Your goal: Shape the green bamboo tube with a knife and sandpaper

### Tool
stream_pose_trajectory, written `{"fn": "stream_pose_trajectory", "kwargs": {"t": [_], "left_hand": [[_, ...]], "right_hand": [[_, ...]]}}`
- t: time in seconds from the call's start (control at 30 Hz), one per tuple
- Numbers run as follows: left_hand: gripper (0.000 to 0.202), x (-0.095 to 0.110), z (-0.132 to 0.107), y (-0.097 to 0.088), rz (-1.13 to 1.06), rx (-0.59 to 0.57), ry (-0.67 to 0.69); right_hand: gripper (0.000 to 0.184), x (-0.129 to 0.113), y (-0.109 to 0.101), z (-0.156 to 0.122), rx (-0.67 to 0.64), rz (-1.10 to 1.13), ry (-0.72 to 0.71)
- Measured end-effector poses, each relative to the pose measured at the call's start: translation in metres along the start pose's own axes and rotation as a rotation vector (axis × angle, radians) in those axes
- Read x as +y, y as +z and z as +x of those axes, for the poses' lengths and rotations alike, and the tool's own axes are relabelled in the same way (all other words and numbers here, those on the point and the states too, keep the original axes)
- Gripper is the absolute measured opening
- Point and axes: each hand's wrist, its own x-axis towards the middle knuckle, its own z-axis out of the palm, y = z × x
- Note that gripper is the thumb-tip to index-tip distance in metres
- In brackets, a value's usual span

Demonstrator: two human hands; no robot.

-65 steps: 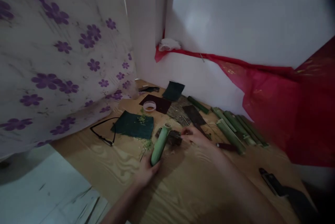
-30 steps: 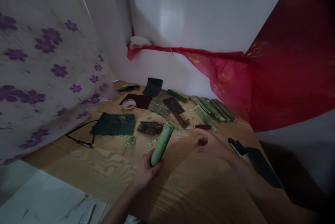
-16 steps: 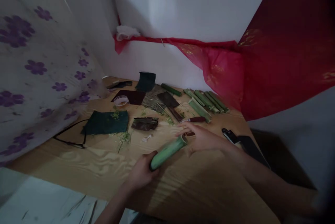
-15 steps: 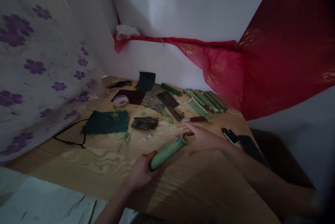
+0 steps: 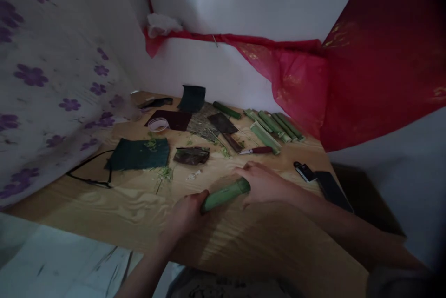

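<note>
A green bamboo tube (image 5: 226,196) is held low over the table, tilted up to the right. My left hand (image 5: 188,213) is closed around its near-left end. At the far end, my right hand (image 5: 265,184) curves about the tube with fingers and thumb apart; whether the palm touches it I cannot tell. Beyond my right hand lies a knife (image 5: 258,150) with a dark red handle, close to a split bamboo piece (image 5: 265,138). Several more bamboo pieces (image 5: 275,126) rest in a row by the wall.
Dark green cloth (image 5: 139,155) with green shavings lies at left beside black-framed glasses (image 5: 92,182). A crumpled brown piece (image 5: 191,155), a clear round lid (image 5: 158,124) and another bamboo tube (image 5: 226,110) are farther back. At the right edge sits a dark flat object (image 5: 332,191).
My right hand has come closer around the bamboo tube's far end, and that end's opening has turned from view. The camera view has shifted slightly.
</note>
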Motion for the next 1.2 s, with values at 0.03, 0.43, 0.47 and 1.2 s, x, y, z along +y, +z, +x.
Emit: {"fn": "stream_pose_trajectory", "kwargs": {"t": [0.03, 0.43, 0.47, 1.2], "left_hand": [[0.018, 0.001, 0.0, -0.001, 0.015, -0.008, -0.006], [0.017, -0.001, -0.001, 0.004, -0.044, -0.012, -0.009], [0.017, -0.001, -0.001, 0.003, -0.05, -0.02, 0.002], [0.011, -0.01, -0.006, 0.019, -0.328, -0.02, 0.132]], "right_hand": [[0.082, -0.001, 0.0, 0.001, -0.002, -0.002, -0.035], [0.083, -0.004, 0.006, -0.004, 0.078, 0.049, -0.168], [0.082, -0.003, 0.007, -0.004, 0.078, 0.045, -0.173], [0.077, -0.005, 0.009, -0.014, 0.026, 0.094, -0.148]]}}
